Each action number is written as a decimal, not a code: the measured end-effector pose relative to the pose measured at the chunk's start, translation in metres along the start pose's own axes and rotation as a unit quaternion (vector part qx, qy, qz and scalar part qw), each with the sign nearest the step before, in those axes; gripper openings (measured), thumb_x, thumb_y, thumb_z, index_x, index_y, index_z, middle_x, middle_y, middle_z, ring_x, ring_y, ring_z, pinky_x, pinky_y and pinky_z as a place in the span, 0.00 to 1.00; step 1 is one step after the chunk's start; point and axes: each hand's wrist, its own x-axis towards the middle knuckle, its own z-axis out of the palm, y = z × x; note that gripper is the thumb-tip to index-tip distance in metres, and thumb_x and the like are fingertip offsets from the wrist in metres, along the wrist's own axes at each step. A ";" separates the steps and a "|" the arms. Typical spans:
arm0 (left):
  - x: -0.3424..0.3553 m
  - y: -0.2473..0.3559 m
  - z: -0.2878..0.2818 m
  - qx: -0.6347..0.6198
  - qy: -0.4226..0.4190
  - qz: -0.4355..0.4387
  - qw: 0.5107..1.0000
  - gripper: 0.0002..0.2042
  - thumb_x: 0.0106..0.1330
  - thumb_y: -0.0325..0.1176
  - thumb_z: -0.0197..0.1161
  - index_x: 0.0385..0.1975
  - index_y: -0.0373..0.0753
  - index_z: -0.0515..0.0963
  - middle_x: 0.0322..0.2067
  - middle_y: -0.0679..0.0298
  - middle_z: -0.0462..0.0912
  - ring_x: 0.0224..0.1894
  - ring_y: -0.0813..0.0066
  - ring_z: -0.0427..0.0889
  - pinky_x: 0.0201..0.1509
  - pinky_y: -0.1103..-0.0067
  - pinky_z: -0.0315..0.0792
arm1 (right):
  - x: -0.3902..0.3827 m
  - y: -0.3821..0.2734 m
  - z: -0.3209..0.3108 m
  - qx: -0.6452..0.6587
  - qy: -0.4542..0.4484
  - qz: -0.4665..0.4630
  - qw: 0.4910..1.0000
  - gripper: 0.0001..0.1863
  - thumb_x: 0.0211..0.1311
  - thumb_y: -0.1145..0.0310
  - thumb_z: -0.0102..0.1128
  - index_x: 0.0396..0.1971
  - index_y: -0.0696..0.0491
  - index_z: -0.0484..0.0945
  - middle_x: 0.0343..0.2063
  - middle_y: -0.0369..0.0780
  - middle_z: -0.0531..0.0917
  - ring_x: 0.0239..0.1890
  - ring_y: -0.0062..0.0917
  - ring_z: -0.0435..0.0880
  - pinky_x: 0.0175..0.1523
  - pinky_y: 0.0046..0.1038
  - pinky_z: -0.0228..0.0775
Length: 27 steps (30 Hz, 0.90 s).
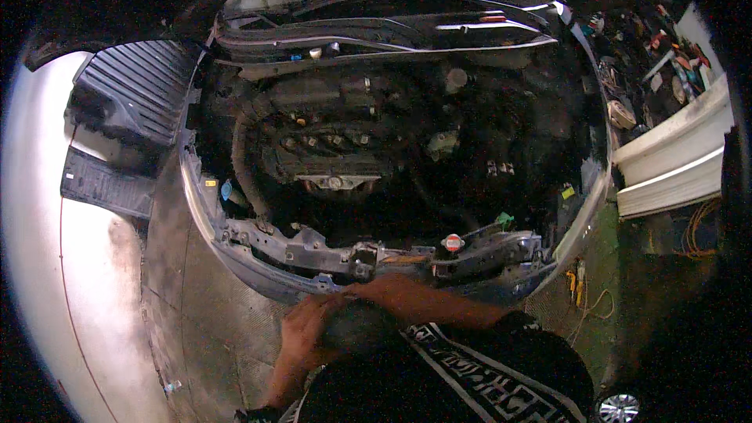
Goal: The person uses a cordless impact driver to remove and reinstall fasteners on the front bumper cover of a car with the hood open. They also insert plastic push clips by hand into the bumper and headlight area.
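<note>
Before me is a car's open engine bay, with a dark engine [335,153] in its middle. My left hand [304,327] is at the front of the car, its fingers bent against a dark rounded shape [356,330] that I cannot make out. From the right my forearm crosses over that shape, and my right hand [356,291] meets the left one beside the bumper edge. Shade and overlap hide the right fingers. Just beyond the hands runs the front crossmember [321,254]. A red and white radiator cap [452,243] stands at its right part.
Black ribbed plastic panels [141,86] lean by the white wall at left. A blue cap [227,189] is at the bay's left side. On the floor at right lie a yellow tool [576,286] and a cable [599,307]. A wheel [619,408] shows at lower right.
</note>
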 end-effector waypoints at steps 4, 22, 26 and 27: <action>-0.030 0.002 -0.020 0.018 0.105 -0.180 0.978 0.35 0.38 0.41 0.79 0.50 0.35 0.77 0.39 0.55 0.84 0.40 0.59 0.85 0.45 0.69 0.78 | 0.032 0.018 -0.064 -0.068 0.084 -0.222 0.969 0.33 0.51 0.63 0.67 0.61 0.49 0.71 0.48 0.48 0.81 0.52 0.44 0.79 0.59 0.43 0.70; -0.291 -0.069 0.036 0.111 -0.038 -0.723 0.681 0.16 0.57 0.31 0.67 0.45 0.35 0.77 0.42 0.60 0.82 0.45 0.67 0.80 0.53 0.76 0.73 | 0.140 0.238 -0.424 -0.490 0.386 -0.033 0.781 0.08 0.56 0.69 0.62 0.35 0.46 0.86 0.32 0.41 0.74 0.36 0.37 0.81 0.40 0.38 0.76; -0.301 -0.055 0.071 0.043 -0.051 -0.757 0.650 0.17 0.56 0.31 0.67 0.45 0.35 0.77 0.43 0.60 0.82 0.45 0.67 0.80 0.53 0.76 0.73 | 0.150 0.234 -0.427 -0.550 0.332 -0.010 0.766 0.09 0.51 0.72 0.62 0.33 0.48 0.85 0.33 0.42 0.74 0.38 0.37 0.81 0.40 0.39 0.75; -0.303 -0.048 0.079 0.031 -0.051 -0.762 0.645 0.17 0.56 0.31 0.67 0.45 0.35 0.77 0.43 0.60 0.82 0.45 0.67 0.80 0.53 0.76 0.73 | 0.149 0.233 -0.426 -0.546 0.332 -0.009 0.769 0.08 0.52 0.71 0.60 0.32 0.48 0.84 0.34 0.42 0.74 0.39 0.37 0.81 0.42 0.39 0.76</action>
